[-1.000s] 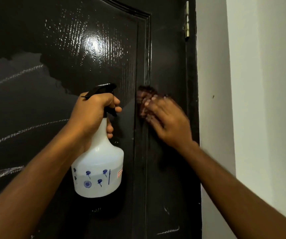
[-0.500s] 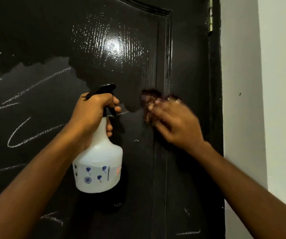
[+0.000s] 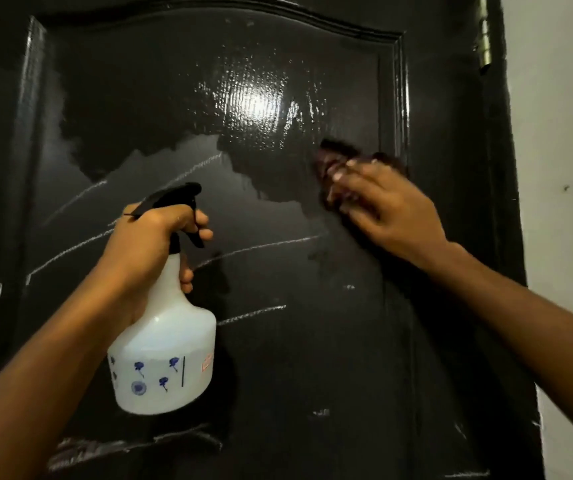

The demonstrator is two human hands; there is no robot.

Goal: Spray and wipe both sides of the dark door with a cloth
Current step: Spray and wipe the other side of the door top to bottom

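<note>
Head view: glossy dark panelled door (image 3: 278,341) fills the frame, upper panel wet and reflecting a light, lower part duller with pale chalky streaks (image 3: 254,247) running slantwise; left hand (image 3: 146,244) wrapped around the neck of a white translucent plastic spray bottle (image 3: 164,358), fingers curled beneath its black trigger head (image 3: 174,197), bottle upright in front of the door and hiding part of the streaked panel; bottle bears small blue printed marks, a black vertical line and a small red label, too small to read; right hand (image 3: 389,206), blurred, fingers spread flat, pressing a dark reddish cloth (image 3: 330,157) against the door near the panel's right moulding; brass hinge (image 3: 484,46) at upper right; white wall (image 3: 562,237) beyond.
</note>
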